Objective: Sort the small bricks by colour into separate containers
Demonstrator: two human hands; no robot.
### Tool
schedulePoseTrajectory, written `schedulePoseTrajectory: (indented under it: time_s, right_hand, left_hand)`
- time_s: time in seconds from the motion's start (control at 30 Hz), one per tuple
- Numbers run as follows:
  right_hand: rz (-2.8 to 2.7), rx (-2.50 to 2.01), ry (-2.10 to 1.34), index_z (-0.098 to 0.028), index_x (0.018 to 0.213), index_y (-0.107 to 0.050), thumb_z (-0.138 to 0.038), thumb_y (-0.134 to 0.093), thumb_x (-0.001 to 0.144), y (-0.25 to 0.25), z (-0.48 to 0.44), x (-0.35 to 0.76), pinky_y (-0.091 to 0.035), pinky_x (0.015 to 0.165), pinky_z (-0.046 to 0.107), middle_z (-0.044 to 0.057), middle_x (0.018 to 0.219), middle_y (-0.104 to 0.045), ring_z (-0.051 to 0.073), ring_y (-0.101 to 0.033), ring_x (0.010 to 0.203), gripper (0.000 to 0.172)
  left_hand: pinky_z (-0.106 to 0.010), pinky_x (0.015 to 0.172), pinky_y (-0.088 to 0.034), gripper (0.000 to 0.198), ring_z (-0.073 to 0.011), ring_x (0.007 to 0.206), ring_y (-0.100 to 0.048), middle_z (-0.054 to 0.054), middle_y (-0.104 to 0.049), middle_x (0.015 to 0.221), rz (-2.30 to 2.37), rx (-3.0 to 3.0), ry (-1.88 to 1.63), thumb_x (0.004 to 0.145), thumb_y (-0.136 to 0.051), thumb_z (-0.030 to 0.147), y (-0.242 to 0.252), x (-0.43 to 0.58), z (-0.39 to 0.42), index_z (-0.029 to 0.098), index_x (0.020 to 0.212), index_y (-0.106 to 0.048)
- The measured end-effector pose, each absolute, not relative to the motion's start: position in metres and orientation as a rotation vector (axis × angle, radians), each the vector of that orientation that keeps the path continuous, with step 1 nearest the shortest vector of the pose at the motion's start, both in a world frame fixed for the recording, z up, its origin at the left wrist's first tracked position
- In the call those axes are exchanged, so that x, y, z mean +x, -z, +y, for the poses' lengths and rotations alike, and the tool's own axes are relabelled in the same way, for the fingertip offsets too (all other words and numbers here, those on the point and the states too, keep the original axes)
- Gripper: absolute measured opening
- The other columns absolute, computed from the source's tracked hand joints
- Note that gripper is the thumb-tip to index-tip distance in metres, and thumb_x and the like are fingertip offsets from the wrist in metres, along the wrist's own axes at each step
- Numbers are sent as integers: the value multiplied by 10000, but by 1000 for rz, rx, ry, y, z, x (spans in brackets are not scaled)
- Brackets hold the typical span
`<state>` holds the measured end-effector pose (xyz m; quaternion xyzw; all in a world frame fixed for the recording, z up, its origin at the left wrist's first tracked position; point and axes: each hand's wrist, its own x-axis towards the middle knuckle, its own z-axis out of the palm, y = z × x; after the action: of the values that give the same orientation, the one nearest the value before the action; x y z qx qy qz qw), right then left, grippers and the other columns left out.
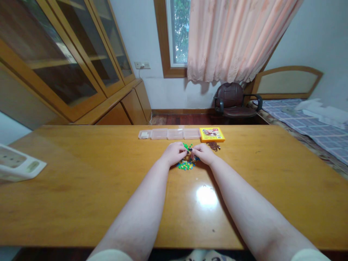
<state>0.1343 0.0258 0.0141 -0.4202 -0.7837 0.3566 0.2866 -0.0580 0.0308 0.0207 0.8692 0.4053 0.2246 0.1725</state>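
Note:
My left hand and my right hand meet over a pile of small toy bricks in green, blue, yellow and white. Between the fingertips a small black piece shows, at the tips of my right fingers. My left fingers are pinched together close beside it; a dark speck shows at their tips, too small to name. Part of the pile lies hidden beneath both hands. Just past my right hand is a heap of small brown pieces.
Beyond the hands, clear plastic trays stand in a row beside a yellow box with a printed picture. A white plastic object is at the table's left. Behind the wooden table are a brown chair and a bed.

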Motion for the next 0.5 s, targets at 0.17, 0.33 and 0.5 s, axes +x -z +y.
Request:
schedulePoseTrajectory:
  time_s: [0.17, 0.33, 0.5]
  right_hand:
    - [-2025, -1129, -942, -152, 516, -604, -314, -441, 823, -13, 27, 135, -411, 575, 219, 26, 526, -622, 132, -560, 534, 383]
    - [-2068, -1056, -1034, -145, 545, -630, -337, -441, 823, -8, 28, 134, -415, 568, 214, 31, 541, -632, 129, -564, 536, 387]
    - [-2060, -1059, -1034, -138, 571, -646, -340, -452, 821, -6, 29, 134, -417, 567, 212, 32, 559, -638, 131, -567, 551, 375]
  left_hand:
    - [-247, 714, -403, 217, -139, 752, -538, -13, -585, 782, 1039, 2440, -581, 789, -542, 268, -19, -57, 30, 234, 856, -746]
    - [-243, 699, -400, 226, -139, 744, -533, 0, -579, 774, 1050, 2482, -503, 764, -546, 259, -22, -56, 27, 280, 866, -747]
    - [-247, 707, -403, 235, -145, 743, -534, -3, -588, 774, 1087, 2472, -504, 758, -536, 261, -25, -55, 25, 274, 858, -748]
